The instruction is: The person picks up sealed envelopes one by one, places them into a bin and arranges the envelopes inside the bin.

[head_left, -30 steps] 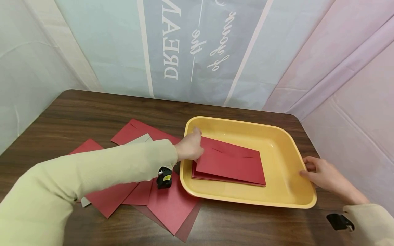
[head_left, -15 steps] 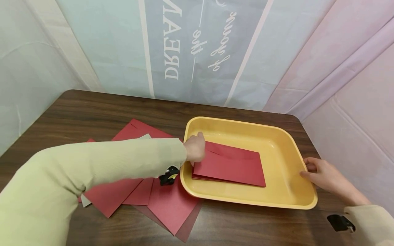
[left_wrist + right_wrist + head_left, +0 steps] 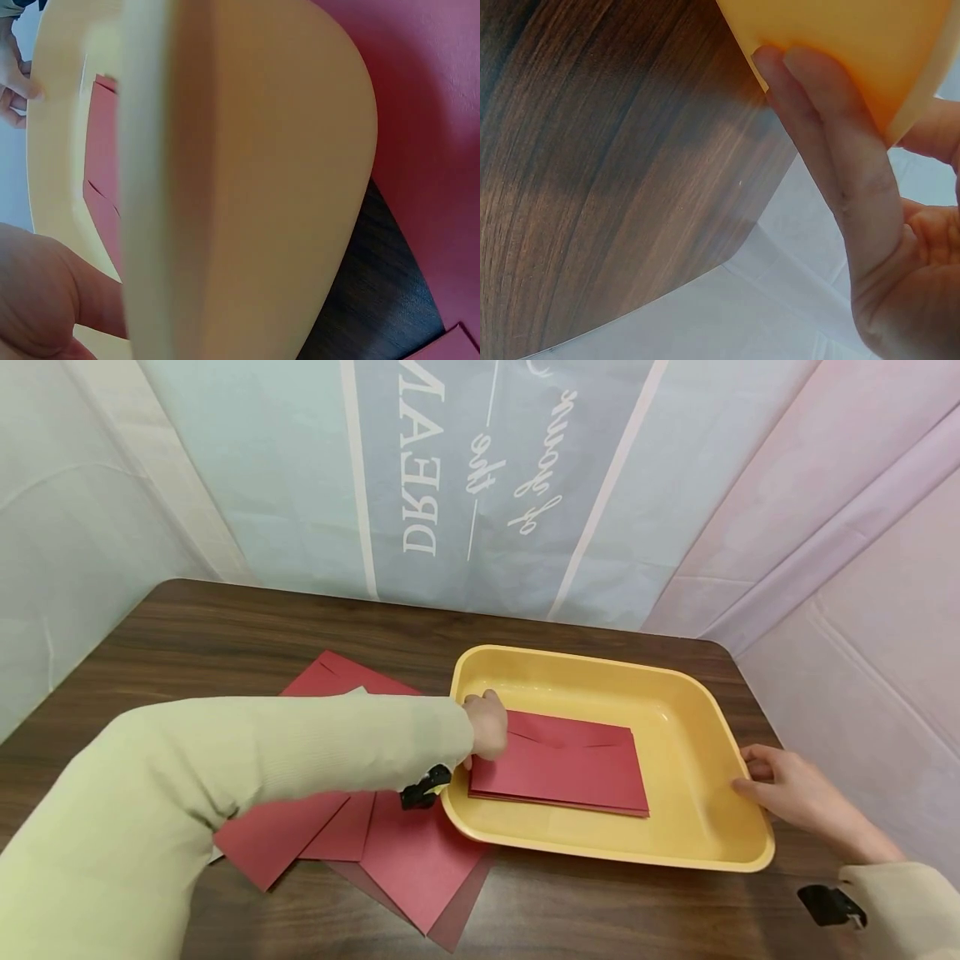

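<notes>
A yellow tray (image 3: 570, 852) stands on the table, and in its left half lies a neat stack of red envelopes (image 3: 562, 760), flaps up. My left hand (image 3: 487, 727) reaches over the tray's left wall and rests at the stack's left end. Its fingertips are hidden behind the wall in the left wrist view, and I cannot tell whether they pinch the top envelope. With my right hand (image 3: 776, 781) I grip the tray's right wall, thumb on the inner side. In the right wrist view, fingers (image 3: 840, 127) lie along the wall's outer side.
More red envelopes (image 3: 423, 868) lie spread in a loose pile left of the tray, partly under the left sleeve (image 3: 322, 735). A grey-white card or envelope (image 3: 358, 691) shows among them. Printed fabric (image 3: 480, 485) hangs behind the dark wood table (image 3: 247, 618).
My left hand has moved a little right and down toward me, and the top red envelope now lies flat and lined up on the stack. My right hand has stayed on the tray.
</notes>
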`<state>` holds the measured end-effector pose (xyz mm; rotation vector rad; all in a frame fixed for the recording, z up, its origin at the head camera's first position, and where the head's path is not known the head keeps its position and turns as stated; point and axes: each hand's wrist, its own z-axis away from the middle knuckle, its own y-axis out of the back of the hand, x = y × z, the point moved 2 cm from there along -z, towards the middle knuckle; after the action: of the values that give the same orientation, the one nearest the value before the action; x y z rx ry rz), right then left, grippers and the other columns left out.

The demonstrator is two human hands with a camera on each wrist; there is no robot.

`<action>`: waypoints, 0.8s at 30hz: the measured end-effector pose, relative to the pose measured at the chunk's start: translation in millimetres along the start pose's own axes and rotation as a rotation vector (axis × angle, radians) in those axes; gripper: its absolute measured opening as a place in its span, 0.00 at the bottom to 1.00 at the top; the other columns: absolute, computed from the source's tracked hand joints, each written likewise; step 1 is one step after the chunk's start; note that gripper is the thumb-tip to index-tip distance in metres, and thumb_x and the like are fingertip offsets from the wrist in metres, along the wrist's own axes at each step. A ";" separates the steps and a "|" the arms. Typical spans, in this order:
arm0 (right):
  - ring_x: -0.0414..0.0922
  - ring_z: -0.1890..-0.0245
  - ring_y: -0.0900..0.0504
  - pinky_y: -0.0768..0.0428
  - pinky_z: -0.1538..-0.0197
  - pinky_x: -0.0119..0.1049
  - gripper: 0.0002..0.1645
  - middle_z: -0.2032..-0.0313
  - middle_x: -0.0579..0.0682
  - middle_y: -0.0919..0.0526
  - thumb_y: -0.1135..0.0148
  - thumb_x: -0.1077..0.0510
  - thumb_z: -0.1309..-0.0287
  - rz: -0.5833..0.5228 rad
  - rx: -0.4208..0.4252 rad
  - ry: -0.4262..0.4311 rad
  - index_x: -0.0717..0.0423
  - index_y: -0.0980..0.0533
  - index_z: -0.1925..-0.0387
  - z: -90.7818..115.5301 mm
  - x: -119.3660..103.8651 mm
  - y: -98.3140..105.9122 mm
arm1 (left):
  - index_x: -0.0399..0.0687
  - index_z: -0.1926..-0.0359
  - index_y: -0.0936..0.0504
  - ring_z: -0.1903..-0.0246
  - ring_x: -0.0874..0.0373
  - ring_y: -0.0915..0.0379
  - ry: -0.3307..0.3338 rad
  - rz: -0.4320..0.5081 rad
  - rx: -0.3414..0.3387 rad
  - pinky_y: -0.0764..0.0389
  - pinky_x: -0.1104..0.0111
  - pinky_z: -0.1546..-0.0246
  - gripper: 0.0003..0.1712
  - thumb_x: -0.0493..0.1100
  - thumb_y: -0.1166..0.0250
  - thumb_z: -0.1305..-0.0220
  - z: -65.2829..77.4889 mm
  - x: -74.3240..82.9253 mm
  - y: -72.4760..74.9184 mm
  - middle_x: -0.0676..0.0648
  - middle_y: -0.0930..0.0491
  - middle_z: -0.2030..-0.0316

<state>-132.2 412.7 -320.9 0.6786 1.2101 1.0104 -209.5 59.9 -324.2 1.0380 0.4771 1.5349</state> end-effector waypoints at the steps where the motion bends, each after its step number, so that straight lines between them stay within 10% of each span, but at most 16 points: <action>1: 0.34 0.76 0.19 0.19 0.74 0.33 0.21 0.63 0.67 0.16 0.43 0.64 0.38 -0.010 -0.005 -0.003 0.79 0.33 0.50 0.1 0.1 -0.2 | 0.33 0.35 0.47 0.75 0.51 0.24 0.000 -0.013 -0.004 0.19 0.69 0.81 0.34 0.39 0.41 0.35 -0.3 0.1 -0.1 0.33 0.34 0.46; 24: 0.33 0.77 0.19 0.20 0.74 0.31 0.18 0.65 0.65 0.15 0.42 0.64 0.39 0.015 0.003 0.009 0.77 0.31 0.54 0.7 -1.3 1.4 | 0.31 0.39 0.42 0.69 0.55 0.27 -0.103 -0.096 0.033 0.22 0.73 0.80 0.34 0.41 0.38 0.40 10.2 -0.5 8.1 0.36 0.34 0.52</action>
<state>-131.9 412.1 -318.9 0.6872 1.2155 1.0257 -205.8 54.9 -312.7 1.0992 0.4750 1.3857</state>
